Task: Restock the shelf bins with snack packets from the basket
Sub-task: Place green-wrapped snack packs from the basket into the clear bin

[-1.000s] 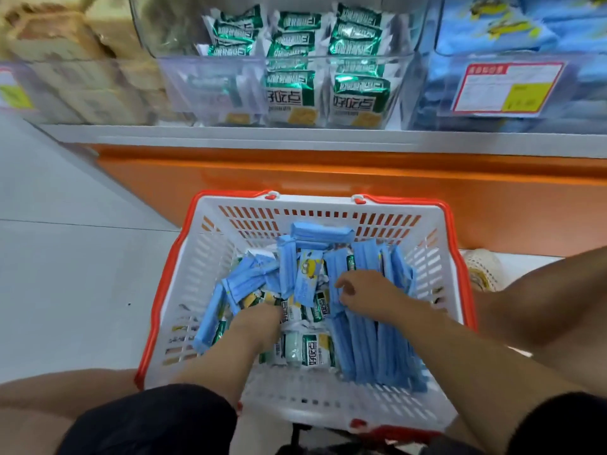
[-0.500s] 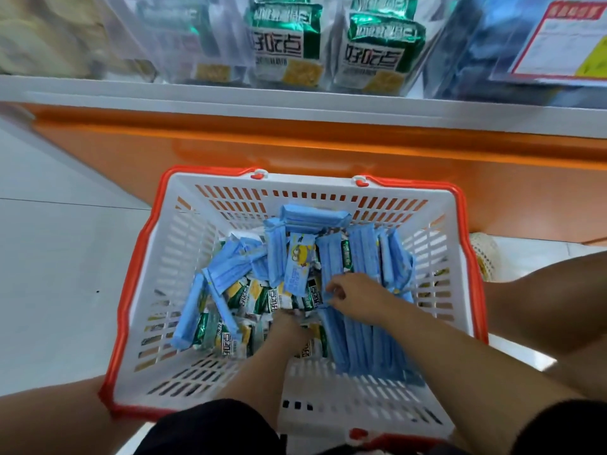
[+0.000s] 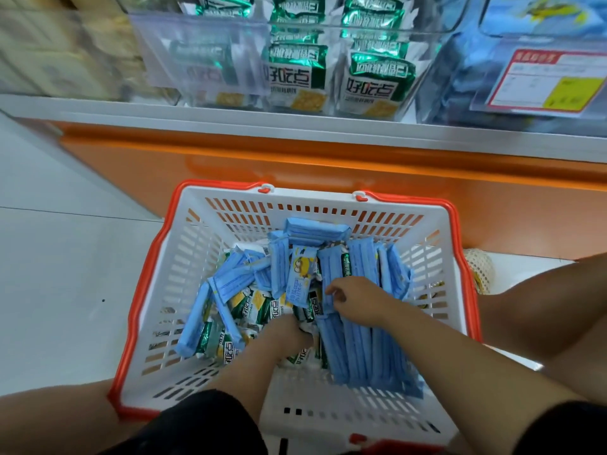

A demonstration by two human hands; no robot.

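Snack packets [image 3: 297, 280] fill the basket [image 3: 328, 200]; left hand [image 3: 289, 336] digs among green packets, grip hidden; right hand [image 3: 358, 295] parts blue ones with fingers spread, probably for sorting.

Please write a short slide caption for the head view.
Both hands dig among blue packets in the basket below the shelf bins.

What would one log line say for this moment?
stage: sorting | left hand: in green packets | right hand: on blue packets | basket: floor

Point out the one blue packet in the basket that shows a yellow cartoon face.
It's the blue packet standing near the basket's middle, just left of the right hand; the other blue packets show only plain backs or edges.
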